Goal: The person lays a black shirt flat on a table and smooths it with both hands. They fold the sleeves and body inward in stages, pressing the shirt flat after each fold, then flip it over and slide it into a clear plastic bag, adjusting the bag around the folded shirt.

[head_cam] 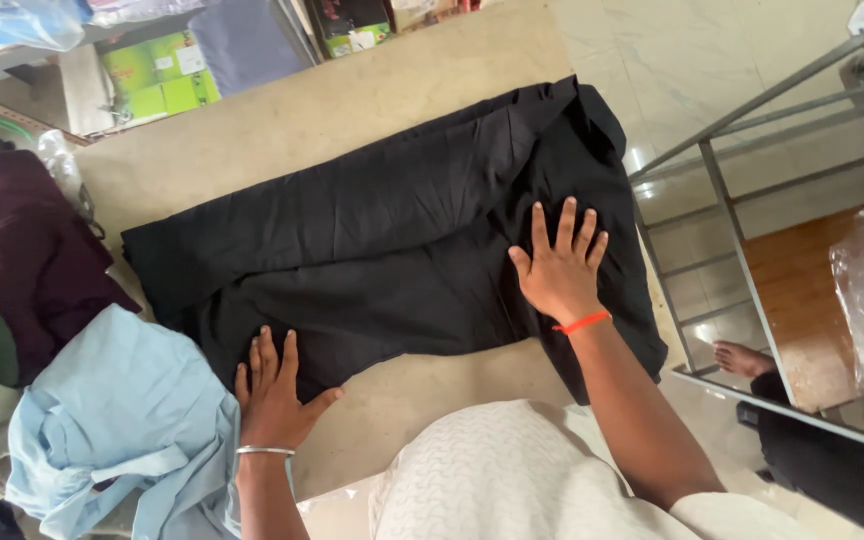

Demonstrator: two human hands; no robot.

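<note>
**Two flat palms on a folded black cloth**

Nearest the camera is the person's white textured top [492, 470], with both bare forearms reaching forward over the beige table top [402, 400]. The left hand [274, 395], a thin silver bangle [265, 451] at its wrist, lies open and flat with fingers spread on the near edge of the large black folded fabric garment [382, 240]; it grips nothing, only presses down. Just to its left a crumpled pale blue cotton shirt [122, 420] sits heaped at the table's near corner. The right hand [560, 265], with an orange thread band [582, 322] round its wrist, is likewise open, fingers splayed, palm flat on the right part of the same black garment, holding nothing. The garment lies spread across the middle of the table, its right end hanging over the edge. Further left rests a dark maroon cloth bundle [12, 240]. To the right stands a grey metal frame [732, 200] over pale tiled floor. At the far left lie green cardboard boxes [157, 75].
</note>
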